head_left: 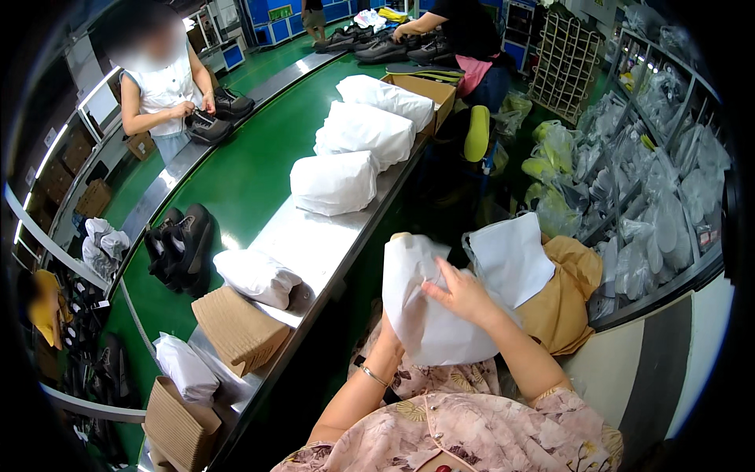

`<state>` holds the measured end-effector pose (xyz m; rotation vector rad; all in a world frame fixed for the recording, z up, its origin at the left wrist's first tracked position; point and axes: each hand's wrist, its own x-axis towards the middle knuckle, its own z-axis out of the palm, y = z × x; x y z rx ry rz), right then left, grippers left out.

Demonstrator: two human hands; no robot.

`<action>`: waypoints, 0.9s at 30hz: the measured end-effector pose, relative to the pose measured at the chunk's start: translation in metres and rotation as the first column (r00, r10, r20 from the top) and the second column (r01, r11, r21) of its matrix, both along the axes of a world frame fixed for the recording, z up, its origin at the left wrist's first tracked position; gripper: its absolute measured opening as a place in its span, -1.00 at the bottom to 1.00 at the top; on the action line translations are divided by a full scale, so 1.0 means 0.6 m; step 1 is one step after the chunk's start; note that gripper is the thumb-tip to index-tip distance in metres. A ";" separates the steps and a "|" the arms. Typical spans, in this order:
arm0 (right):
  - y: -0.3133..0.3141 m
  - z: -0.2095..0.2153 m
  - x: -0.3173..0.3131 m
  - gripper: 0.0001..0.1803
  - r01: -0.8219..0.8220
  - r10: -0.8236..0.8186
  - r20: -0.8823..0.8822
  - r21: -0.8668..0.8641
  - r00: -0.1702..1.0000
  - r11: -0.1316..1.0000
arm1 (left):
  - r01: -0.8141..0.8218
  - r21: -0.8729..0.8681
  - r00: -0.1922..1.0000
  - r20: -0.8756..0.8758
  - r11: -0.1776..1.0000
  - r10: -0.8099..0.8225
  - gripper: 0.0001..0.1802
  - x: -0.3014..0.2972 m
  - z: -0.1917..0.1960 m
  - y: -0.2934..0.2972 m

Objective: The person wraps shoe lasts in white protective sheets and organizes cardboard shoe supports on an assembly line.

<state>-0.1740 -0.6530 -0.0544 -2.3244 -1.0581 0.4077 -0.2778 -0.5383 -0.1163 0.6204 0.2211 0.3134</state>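
Both hands were wrapping white paper (429,315): the right hand (462,295) pinched it, the left hand (387,337) was hidden behind. Next, fold tight.

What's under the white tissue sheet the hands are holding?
Left hand is mostly hidden behind the white tissue sheet; right hand lies on top. Whether it wraps anything cannot be seen. Lap below.

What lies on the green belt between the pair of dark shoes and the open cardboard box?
In the head view, three white paper-wrapped bundles lie between the dark shoes and the cardboard box.
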 end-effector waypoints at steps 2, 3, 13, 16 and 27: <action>-0.002 0.011 0.010 -0.08 -0.049 0.044 -0.043 -0.131 0.998 0.990 | 0.052 -0.080 0.998 -0.025 0.995 -0.054 -0.54 0.001 -0.002 -0.002; 0.000 0.025 0.023 -0.01 -0.086 0.042 -0.200 -0.217 0.979 0.972 | 0.057 -0.096 0.998 -0.034 0.994 -0.060 -0.55 0.000 -0.003 -0.007; -0.084 -0.037 0.048 0.23 -0.034 0.213 -0.859 0.223 0.465 0.974 | 0.092 -0.158 0.990 -0.090 0.983 -0.108 -0.73 -0.007 -0.036 -0.053; -0.089 -0.035 0.046 0.20 0.061 0.249 -0.886 0.294 0.391 0.954 | 0.111 -0.104 0.980 -0.155 0.988 -0.127 -0.75 -0.006 -0.031 -0.046; -0.085 -0.019 0.029 0.19 0.026 -0.007 -0.165 0.113 0.986 0.993 | -0.060 0.027 0.986 -0.155 0.998 0.064 -0.38 -0.004 0.018 0.020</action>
